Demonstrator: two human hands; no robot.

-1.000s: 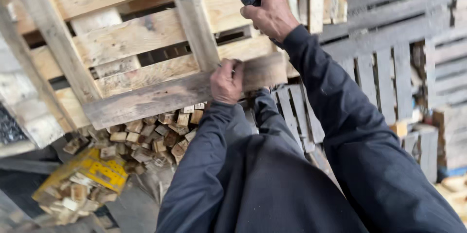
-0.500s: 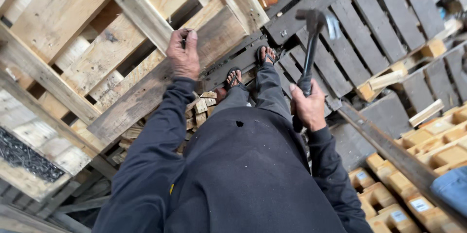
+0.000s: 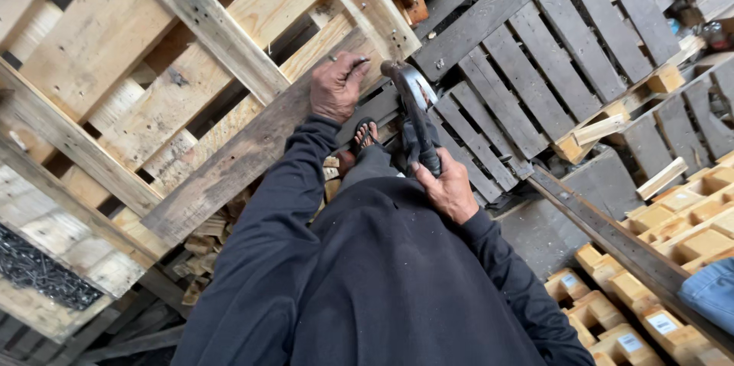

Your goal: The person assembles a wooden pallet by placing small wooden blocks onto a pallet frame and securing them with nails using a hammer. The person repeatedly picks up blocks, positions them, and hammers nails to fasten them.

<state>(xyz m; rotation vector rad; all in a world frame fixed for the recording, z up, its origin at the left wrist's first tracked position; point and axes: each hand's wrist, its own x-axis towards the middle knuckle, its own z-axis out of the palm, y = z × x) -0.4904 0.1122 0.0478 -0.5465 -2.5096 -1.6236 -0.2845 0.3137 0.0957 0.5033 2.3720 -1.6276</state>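
Bracing the tilted wooden pallet [image 3: 191, 98] is the work of the left hand [image 3: 336, 85], which lies flat with fingers spread against the weathered grey board [image 3: 252, 148] along the pallet's lower edge; the hand presses on the board and does not clamp it. The right hand [image 3: 447, 190] is closed around the dark handle of a claw hammer [image 3: 417, 110], gripping near the handle's lower end. The hammer head sits just beside the left hand, at the upper end of the grey board where it meets a pale cross slat [image 3: 367, 3].

Judged from this arrangement, the step in hand is working the hammer head at that board joint while the pallet is held steady. Whether the claw or the face bears on the wood cannot be told. The next move calls for firm counter-pressure from the left hand and for keeping its fingers out of the hammer's path, since they lie close to the head.

A sandalled foot [image 3: 364, 135] rests on the dark pallets [image 3: 566, 45] lying flat on the floor below.

Packages and labels: short pale wooden blocks [image 3: 642, 312] are stacked at the lower right corner of the floor area, several bearing small white rectangular labels [image 3: 659, 324] on their end faces. More loose blocks [image 3: 202, 247] lie under the tilted pallet's lower edge.
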